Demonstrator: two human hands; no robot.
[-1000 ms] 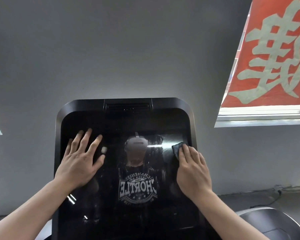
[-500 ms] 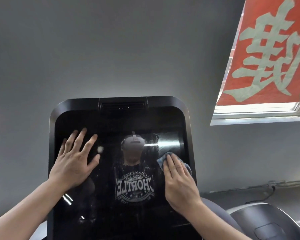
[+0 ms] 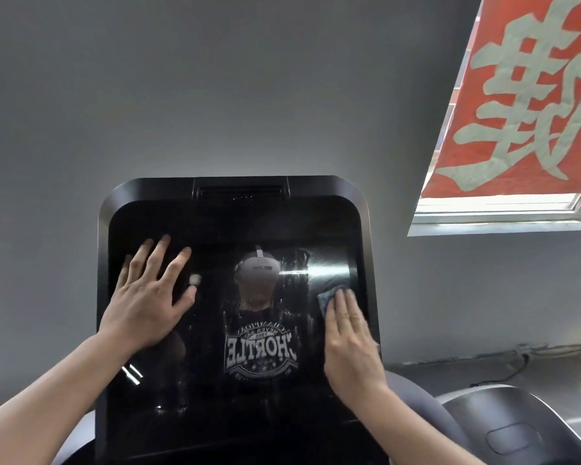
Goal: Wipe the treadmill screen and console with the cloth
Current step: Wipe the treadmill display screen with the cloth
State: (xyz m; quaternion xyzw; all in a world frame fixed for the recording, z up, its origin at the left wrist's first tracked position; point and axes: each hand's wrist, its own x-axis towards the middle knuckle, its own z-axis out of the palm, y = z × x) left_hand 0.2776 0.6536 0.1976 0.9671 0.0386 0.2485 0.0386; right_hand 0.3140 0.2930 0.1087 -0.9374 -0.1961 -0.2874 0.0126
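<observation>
The glossy black treadmill screen (image 3: 215, 414) fills the lower middle of the view, framed by its black console housing (image 3: 242, 191) with a vent slot on top. My left hand (image 3: 148, 297) lies flat on the screen's left side, fingers spread, holding nothing. My right hand (image 3: 349, 344) presses a small blue-grey cloth (image 3: 326, 297) against the screen's right edge; only the cloth's top corner shows past my fingertips. The glass carries faint streaks and reflects a person wearing a headset.
A grey wall rises behind the console. A window (image 3: 497, 213) with a red banner (image 3: 524, 95) bearing pale characters sits at the upper right. A grey rounded machine housing (image 3: 503, 427) lies at the lower right, with a cable (image 3: 503, 367) along the wall base.
My right hand slid the cloth down and inward from the screen's right edge, then back out to the right edge. My left hand stayed flat in place.
</observation>
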